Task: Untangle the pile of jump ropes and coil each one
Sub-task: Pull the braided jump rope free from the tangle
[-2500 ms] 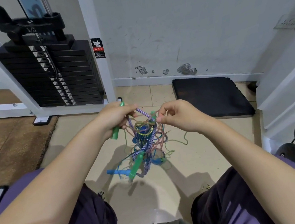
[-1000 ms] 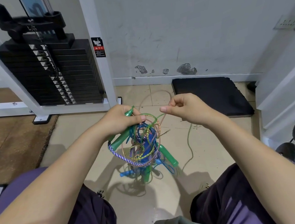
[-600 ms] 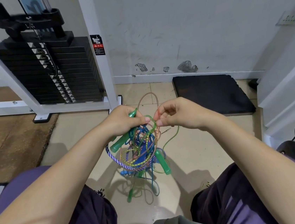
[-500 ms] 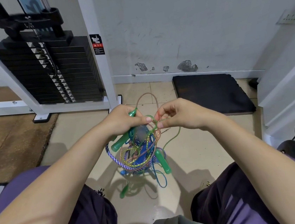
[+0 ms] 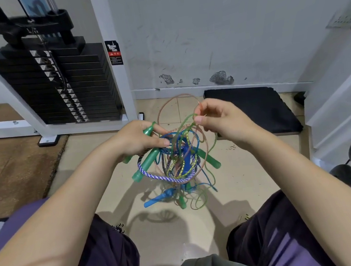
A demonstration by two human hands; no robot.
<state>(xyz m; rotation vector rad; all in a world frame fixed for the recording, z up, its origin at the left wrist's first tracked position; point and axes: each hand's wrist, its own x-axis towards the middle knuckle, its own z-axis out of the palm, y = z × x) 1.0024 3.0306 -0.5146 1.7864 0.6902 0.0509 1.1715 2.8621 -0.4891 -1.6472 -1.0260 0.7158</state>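
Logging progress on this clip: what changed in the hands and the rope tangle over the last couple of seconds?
The right hand let go of the purple-white braided rope, which now sags in a low loop, and pinches a thin green cord, lifting it beside the pink cord loop. The tangle rose and bunched. The left hand holds the same green handle.

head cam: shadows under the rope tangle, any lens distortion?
Head view: hard shadows of the tangle of coloured jump ropes and both arms fall on the beige tiled floor, so the light comes from above; wide-angle bowing bends the white machine post; focus is mostly sharp.
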